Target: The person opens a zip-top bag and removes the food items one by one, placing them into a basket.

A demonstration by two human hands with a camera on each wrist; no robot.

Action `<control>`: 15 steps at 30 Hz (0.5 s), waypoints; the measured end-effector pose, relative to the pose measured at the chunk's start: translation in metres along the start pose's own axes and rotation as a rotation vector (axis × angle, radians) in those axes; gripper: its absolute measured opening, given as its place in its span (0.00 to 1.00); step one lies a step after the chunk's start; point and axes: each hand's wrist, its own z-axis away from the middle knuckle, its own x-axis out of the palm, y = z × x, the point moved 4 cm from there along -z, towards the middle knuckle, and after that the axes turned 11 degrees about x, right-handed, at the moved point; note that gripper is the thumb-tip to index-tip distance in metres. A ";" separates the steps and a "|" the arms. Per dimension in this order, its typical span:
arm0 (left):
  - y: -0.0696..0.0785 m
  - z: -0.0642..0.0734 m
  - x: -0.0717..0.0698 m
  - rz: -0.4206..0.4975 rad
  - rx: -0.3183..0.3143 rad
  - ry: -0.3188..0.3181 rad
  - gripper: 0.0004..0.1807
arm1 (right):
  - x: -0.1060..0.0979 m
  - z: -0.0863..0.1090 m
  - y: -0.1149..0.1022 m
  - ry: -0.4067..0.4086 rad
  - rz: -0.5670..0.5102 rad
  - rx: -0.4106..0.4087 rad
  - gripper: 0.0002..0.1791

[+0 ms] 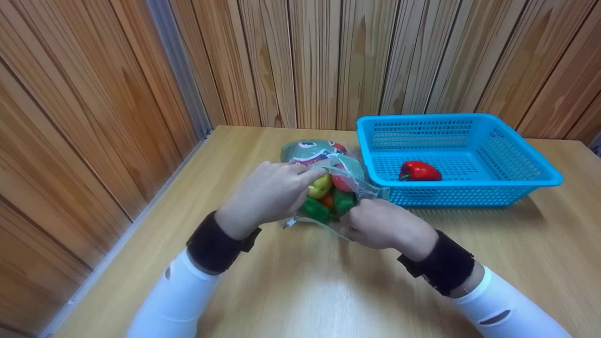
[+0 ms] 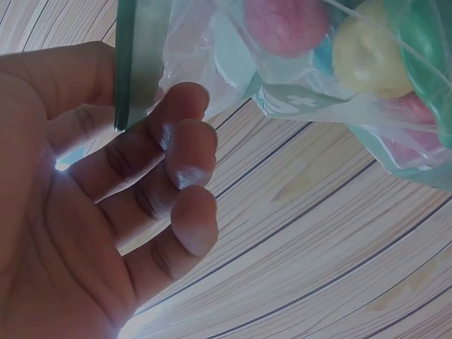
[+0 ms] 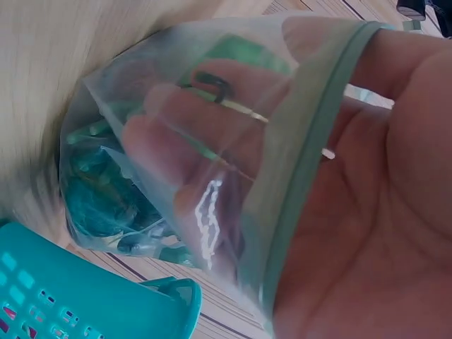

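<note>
A clear zip bag [image 1: 305, 151] with green print lies on the table, its mouth facing me. Through the plastic show a yellow round fruit [image 1: 320, 187], a pink one [image 1: 343, 182], a dark green piece [image 1: 315, 210] and a bit of orange. My left hand [image 1: 267, 192] pinches the bag's edge between thumb and index finger, the other fingers loosely bent. My right hand [image 1: 382, 223] reaches into the mouth; in the right wrist view its fingers [image 3: 173, 134] extend inside, behind the plastic, beside a small dark green hooked stem [image 3: 215, 85].
Right of the bag stands a blue perforated basket [image 1: 462, 184] with a red bell pepper [image 1: 421, 171] in it. Its left end is close beside the bag. Wood-panelled walls [image 1: 314, 70] border the wooden table [image 1: 300, 291] at the back and left.
</note>
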 end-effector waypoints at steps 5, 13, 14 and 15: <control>-0.001 0.001 0.000 -0.002 -0.008 0.008 0.20 | -0.011 0.002 -0.005 0.111 -0.037 -0.069 0.16; 0.000 0.000 -0.001 -0.017 0.004 0.017 0.20 | -0.039 0.021 -0.016 0.415 -0.081 -0.252 0.08; 0.000 0.000 -0.001 -0.017 0.005 0.016 0.20 | -0.043 0.025 -0.017 0.463 -0.093 -0.281 0.08; 0.000 0.000 0.000 -0.019 0.007 0.014 0.20 | -0.047 0.029 -0.017 0.514 -0.104 -0.310 0.08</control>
